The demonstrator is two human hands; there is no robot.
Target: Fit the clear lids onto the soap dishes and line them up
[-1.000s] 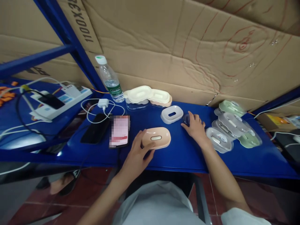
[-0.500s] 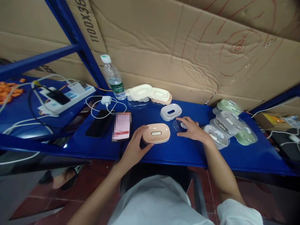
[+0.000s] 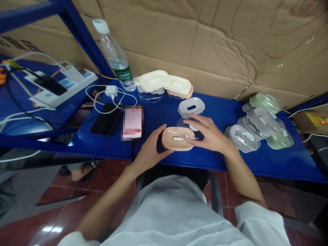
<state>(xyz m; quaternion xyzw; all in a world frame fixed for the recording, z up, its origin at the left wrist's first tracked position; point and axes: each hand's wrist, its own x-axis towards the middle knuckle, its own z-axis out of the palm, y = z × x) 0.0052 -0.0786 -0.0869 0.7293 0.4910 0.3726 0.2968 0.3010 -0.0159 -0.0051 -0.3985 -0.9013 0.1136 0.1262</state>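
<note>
Head view: one peach case (image 3: 170, 145), at the front of the blue counter (image 3: 205, 159), its left end gripped by the left hand (image 3: 148, 152); one clear cover (image 3: 181, 122), fingered by the right hand (image 3: 211, 135), overlapping the case's far right side. Hazards, as judged: scuffing, should the cover's edge scrape the case; displacement of the white case (image 3: 185, 107), just beyond, should the cover swing outward.

Left hand (image 3: 150, 150): one, forward and left of the torso (image 3: 174, 208), palm turned inward, thumb and fingers curved apart in a C. Right hand (image 3: 210, 135): one, forward and right of the torso, fingers pointing inward, curled in a pinch-like grasp. Both forearms angled forward, elbows bent.
</note>
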